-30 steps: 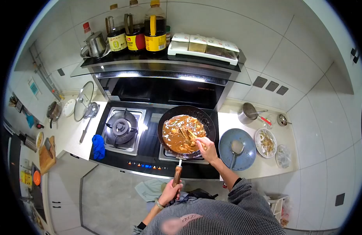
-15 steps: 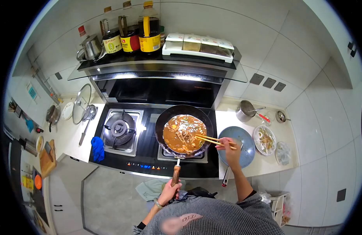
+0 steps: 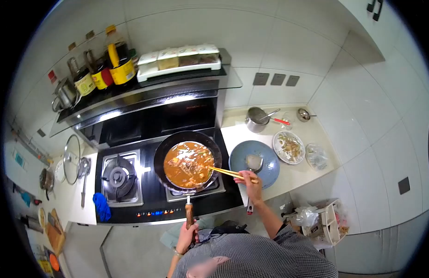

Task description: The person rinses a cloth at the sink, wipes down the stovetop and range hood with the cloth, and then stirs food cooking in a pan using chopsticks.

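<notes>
My left hand [image 3: 188, 235] is closed around the brown wooden handle [image 3: 190, 217] of a dark wok [image 3: 161, 152] on the right burner. Orange-brown broth with food pieces [image 3: 186, 162] fills much of the wok. Yellow chopsticks [image 3: 228, 172] are held in my right hand [image 3: 251, 185], their tips at the right side of the broth. Just right of the wok, a blue-grey pan [image 3: 269, 165] holds a ladle [image 3: 254, 162] and reaches partly behind my right hand.
Left burner [image 3: 119, 178] with a blue cloth [image 3: 101, 206] beside it. On the right counter: a saucepan [image 3: 256, 121], a bowl of food [image 3: 288, 147] and a plastic bag [image 3: 317, 156]. Sauce bottles [image 3: 121, 69] and a seasoning box [image 3: 179, 68] stand on the shelf above.
The head view has turned right, so the stove sits further left. Both hands keep their grips. The ladle in the blue-grey pan now shows more clearly.
</notes>
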`<state>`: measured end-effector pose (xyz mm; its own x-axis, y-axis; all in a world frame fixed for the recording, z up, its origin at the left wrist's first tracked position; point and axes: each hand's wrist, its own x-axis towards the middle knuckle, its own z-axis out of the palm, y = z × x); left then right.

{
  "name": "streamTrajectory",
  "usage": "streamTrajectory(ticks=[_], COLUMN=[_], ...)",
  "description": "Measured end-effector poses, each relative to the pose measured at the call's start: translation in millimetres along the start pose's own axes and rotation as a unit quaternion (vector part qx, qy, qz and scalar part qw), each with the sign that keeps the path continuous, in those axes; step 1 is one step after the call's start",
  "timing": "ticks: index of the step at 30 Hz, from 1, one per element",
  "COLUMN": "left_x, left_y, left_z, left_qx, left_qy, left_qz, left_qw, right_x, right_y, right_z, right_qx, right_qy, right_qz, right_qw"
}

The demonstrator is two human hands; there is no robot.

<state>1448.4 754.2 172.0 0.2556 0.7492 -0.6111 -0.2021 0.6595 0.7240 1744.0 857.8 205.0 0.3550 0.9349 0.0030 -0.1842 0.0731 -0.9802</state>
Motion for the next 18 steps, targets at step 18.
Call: streamTrajectory(ticks=[18], left_x=[-3.1], left_y=[0.4], left_z=[2.7], left_qx=[-0.012], left_qy=[0.019], left_qz=[-0.002], left_qw=[1.0], right_x=[-10.6], right_y=[8.5], right_z=[-39.7], right_qx=[-0.015], right_qy=[0.073], right_qz=[-0.12], right_qw=[0.99])
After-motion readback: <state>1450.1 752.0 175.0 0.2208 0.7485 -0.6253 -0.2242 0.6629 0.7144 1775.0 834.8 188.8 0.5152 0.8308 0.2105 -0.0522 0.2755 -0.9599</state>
